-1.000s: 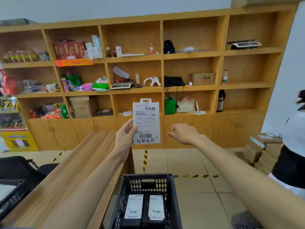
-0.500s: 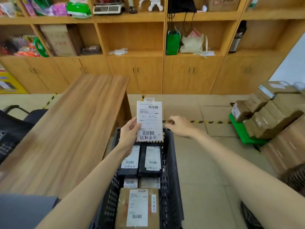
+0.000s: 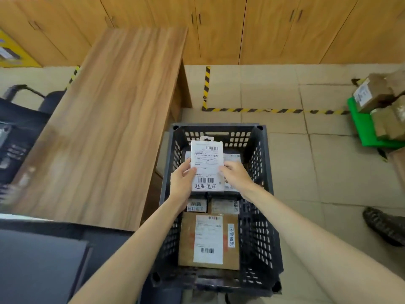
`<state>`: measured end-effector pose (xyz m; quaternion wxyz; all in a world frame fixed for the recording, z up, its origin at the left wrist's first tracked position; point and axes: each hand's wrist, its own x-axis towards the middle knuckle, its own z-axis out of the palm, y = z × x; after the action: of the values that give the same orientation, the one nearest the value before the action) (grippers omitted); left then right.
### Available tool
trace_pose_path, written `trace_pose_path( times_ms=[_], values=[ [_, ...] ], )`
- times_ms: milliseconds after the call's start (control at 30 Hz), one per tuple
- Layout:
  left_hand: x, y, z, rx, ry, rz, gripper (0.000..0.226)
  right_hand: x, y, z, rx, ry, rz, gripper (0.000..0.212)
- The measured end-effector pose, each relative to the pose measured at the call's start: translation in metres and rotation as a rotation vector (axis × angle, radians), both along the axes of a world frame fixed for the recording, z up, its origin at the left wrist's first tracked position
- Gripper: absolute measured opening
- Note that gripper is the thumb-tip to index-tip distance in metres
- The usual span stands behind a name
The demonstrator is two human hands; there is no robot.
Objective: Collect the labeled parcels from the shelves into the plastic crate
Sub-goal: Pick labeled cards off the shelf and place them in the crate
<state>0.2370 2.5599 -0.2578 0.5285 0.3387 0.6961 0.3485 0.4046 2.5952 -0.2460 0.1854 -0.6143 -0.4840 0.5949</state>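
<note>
A black chair (image 3: pixel 26 110) sits at the far left beside a long wooden desk (image 3: pixel 109 119) that runs toward a row of closed wooden cabinets (image 3: pixel 219 29). Right of the desk, the left hand (image 3: pixel 183 183) grips the left edge of a white labelled parcel (image 3: pixel 207 165), thumb across its face and fingers behind, while the right hand (image 3: pixel 235 176) pinches the parcel's right edge with curled fingers. The parcel, face up with its barcode and handwritten characters showing, is held inside the far half of the black plastic crate (image 3: pixel 260 227), just above other labelled packets lying there. A brown cardboard parcel (image 3: pixel 186 238) with a white shipping label lies flat in the crate's near half. Yellow-and-black hazard tape (image 3: pixel 207 86) marks the tiled floor beyond the crate. At the far right, cardboard boxes (image 3: pixel 372 93) are stacked on a green trolley (image 3: pixel 361 128), and a dark shoe (image 3: pixel 383 224) shows near the frame's edge.
</note>
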Motion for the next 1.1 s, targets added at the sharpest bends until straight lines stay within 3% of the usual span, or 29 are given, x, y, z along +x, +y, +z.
trace_pose_path(
  times_ms=[233,367,467,633,800,967,1100],
  values=[
    [-0.031,0.037,-0.07,-0.038,0.233,-0.108,0.022,-0.043,0.02,-0.058,-0.052,-0.055,-0.115,0.035],
    [-0.031,0.06,-0.082,-0.055,0.149,-0.07,0.026,-0.058,0.043,-0.077,-0.069,-0.038,-0.146,0.026],
    [-0.033,0.073,-0.089,-0.106,0.103,-0.032,0.026,-0.067,0.058,-0.088,-0.078,-0.052,-0.143,0.033],
    [-0.035,0.079,-0.094,-0.163,0.121,-0.006,0.047,-0.073,0.066,-0.09,-0.106,-0.11,-0.111,0.036],
    [-0.036,0.08,-0.04,-0.038,0.256,-0.095,0.045,-0.067,0.079,-0.048,0.046,-0.246,0.061,0.033],
    [-0.05,0.082,0.056,0.113,0.475,-0.247,0.039,-0.063,0.105,0.044,0.367,-0.411,0.332,0.026],
    [-0.079,0.066,0.146,0.181,0.845,-0.37,0.043,-0.074,0.115,0.13,0.674,-0.55,0.64,0.032]
  ],
)
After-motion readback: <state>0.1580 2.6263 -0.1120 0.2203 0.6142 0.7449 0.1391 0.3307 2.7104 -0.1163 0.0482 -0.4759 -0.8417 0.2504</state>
